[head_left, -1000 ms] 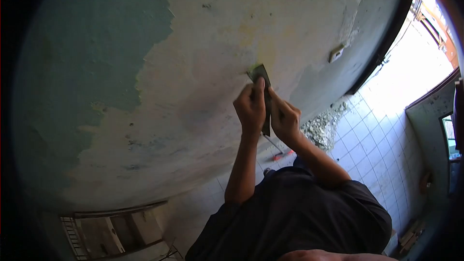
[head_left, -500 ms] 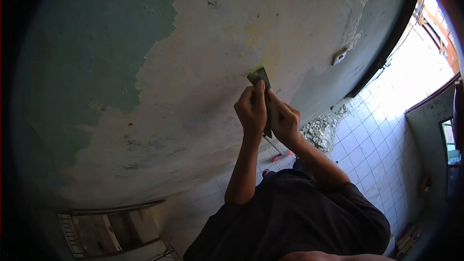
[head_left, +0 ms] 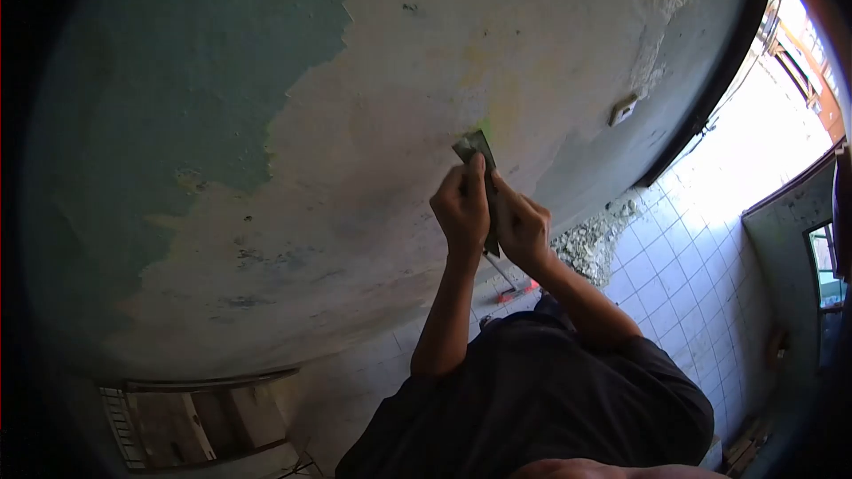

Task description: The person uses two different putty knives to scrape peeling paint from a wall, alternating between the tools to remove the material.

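Observation:
Both my hands grip one flat, dark scraper (head_left: 490,179) in front of the wall. My left hand (head_left: 461,206) is closed round it, with the thumb lying along its face. On its other side my right hand (head_left: 524,223) is closed too, its index finger pointing up the edge. The scraper's broad upper end is at the wall (head_left: 373,160), by a pale yellow-green patch (head_left: 484,124); whether it touches cannot be made out. Below the hands its lower end sticks out. Green paint (head_left: 177,80) covers the wall's left part, and bare, stained plaster shows beside it.
Paint flakes and rubble (head_left: 587,248) lie heaped at the wall's foot on the white tiled floor (head_left: 679,257). A red-ended long-handled tool (head_left: 518,291) is near my feet. A switch plate (head_left: 624,110) sits on the wall, left of a bright doorway (head_left: 754,133). A wooden-framed opening (head_left: 209,426) is lower left.
The view has shifted slightly, so the wall's paint edge appears further right. The scraper's upper end sits a little lower in view; both hands keep their hold.

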Available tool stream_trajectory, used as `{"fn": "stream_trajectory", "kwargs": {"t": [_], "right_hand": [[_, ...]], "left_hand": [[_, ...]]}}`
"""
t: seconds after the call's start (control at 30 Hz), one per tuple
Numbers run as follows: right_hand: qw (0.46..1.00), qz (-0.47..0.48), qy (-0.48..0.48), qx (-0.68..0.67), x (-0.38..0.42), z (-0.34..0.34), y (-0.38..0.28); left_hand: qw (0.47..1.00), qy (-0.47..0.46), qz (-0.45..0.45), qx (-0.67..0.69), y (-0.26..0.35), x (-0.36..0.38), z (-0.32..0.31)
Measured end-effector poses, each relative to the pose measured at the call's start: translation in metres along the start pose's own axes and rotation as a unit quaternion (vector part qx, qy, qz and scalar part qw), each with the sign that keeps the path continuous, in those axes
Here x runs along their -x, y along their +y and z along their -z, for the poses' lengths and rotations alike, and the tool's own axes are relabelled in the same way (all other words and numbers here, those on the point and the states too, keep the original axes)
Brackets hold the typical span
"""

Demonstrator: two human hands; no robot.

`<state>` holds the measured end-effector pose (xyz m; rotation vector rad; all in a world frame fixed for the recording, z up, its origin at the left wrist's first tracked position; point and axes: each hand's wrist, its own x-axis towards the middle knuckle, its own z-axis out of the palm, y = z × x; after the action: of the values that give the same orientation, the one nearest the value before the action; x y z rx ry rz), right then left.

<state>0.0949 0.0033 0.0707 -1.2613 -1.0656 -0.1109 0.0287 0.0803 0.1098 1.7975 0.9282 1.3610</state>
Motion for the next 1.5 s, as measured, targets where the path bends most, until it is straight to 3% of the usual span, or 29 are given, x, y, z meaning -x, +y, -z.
{"fn": "stream_trajectory", "kwargs": {"t": [0.07, 0.2, 0.4, 0.47, 0.5, 0.6, 0.67, 0.73, 0.9, 1.0, 1.13, 1.2, 1.3, 1.4, 1.5], "right_hand": [[0.998, -0.054, -0.026, 0.007, 0.012, 0.006, -0.001], [0.999, -0.012, -0.036, 0.016, 0.003, -0.004, 0.015], [0.999, 0.013, -0.036, -0.010, 0.005, -0.003, 0.016], [0.999, 0.021, -0.041, -0.010, -0.002, -0.004, 0.012], [0.999, 0.015, -0.051, -0.013, -0.012, -0.003, 0.001], [0.998, 0.047, -0.047, -0.022, -0.008, -0.001, 0.005], [0.998, 0.027, -0.060, -0.014, 0.000, 0.002, 0.011], [0.995, -0.035, -0.089, -0.009, 0.010, 0.004, 0.006], [0.997, 0.017, -0.068, -0.028, -0.001, -0.001, 0.011], [0.996, -0.024, -0.077, -0.033, -0.019, -0.001, -0.005], [0.997, 0.030, -0.055, -0.035, 0.004, -0.002, 0.021], [0.995, -0.023, -0.082, -0.049, 0.004, 0.004, 0.009], [0.994, -0.041, -0.093, -0.032, 0.006, 0.005, 0.010], [0.994, -0.024, -0.107, -0.010, 0.006, 0.006, 0.017], [0.997, 0.023, -0.063, -0.042, 0.006, 0.000, 0.020]], "left_hand": [[0.999, -0.011, 0.034, 0.040, 0.003, 0.001, 0.003], [1.000, 0.012, -0.010, 0.002, -0.004, 0.000, 0.001], [1.000, 0.018, 0.013, 0.008, -0.002, 0.004, 0.005], [0.997, 0.059, -0.050, -0.022, 0.002, -0.005, 0.004], [0.997, 0.071, -0.024, -0.007, 0.022, -0.011, 0.007], [0.999, 0.048, -0.014, -0.010, 0.007, 0.002, 0.012], [0.997, 0.057, -0.038, -0.019, -0.003, 0.004, 0.006], [0.999, 0.041, 0.006, -0.007, 0.003, 0.008, 0.009], [0.998, 0.059, -0.015, 0.018, 0.000, 0.003, 0.006], [0.996, 0.077, -0.028, -0.027, 0.014, 0.000, 0.011], [0.995, 0.087, -0.054, -0.020, -0.004, 0.008, 0.004], [0.997, 0.076, 0.005, -0.006, 0.002, 0.009, 0.004], [0.997, 0.073, 0.012, 0.008, -0.009, 0.018, 0.003], [0.997, 0.073, 0.007, 0.004, -0.010, 0.011, 0.002], [0.997, 0.082, 0.005, 0.012, -0.014, 0.016, -0.001]]}}
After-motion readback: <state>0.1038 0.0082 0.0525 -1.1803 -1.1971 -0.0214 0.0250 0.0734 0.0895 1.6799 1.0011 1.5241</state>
